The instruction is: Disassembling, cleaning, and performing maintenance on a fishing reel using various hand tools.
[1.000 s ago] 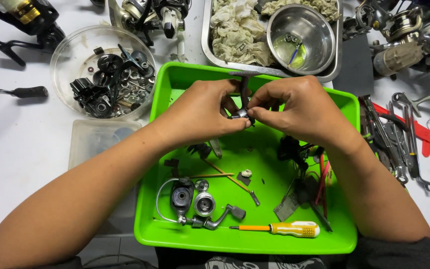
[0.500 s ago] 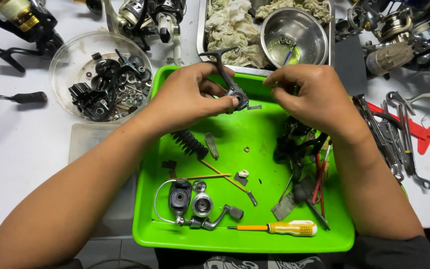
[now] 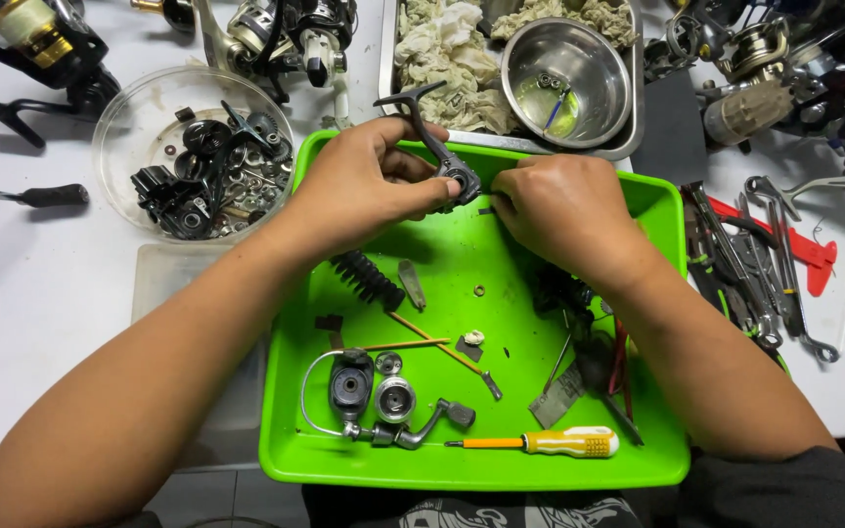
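My left hand (image 3: pixel 369 186) grips one reel handle (image 3: pixel 437 147) above the green tray (image 3: pixel 657 205); right hand (image 3: pixel 559 210) pinches beside it. One screwdriver (image 3: pixel 550 443) lies in the tray, one steel bowl (image 3: pixel 567 68) behind it.

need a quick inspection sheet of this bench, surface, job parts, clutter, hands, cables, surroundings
surface: white table with a green tray in front of the person
job's things: dark reel part with a crank arm, held above the tray's far edge
clutter: in the tray a yellow-handled screwdriver, black ridged part, bail wire assembly and small washers; a clear bowl of parts to the left
hands: left hand grips the reel part; right hand touches it at the fingertips
cables: nothing seen
surroundings: steel bowl among rags in a metal pan, wrenches at right, fishing reels along the far edge
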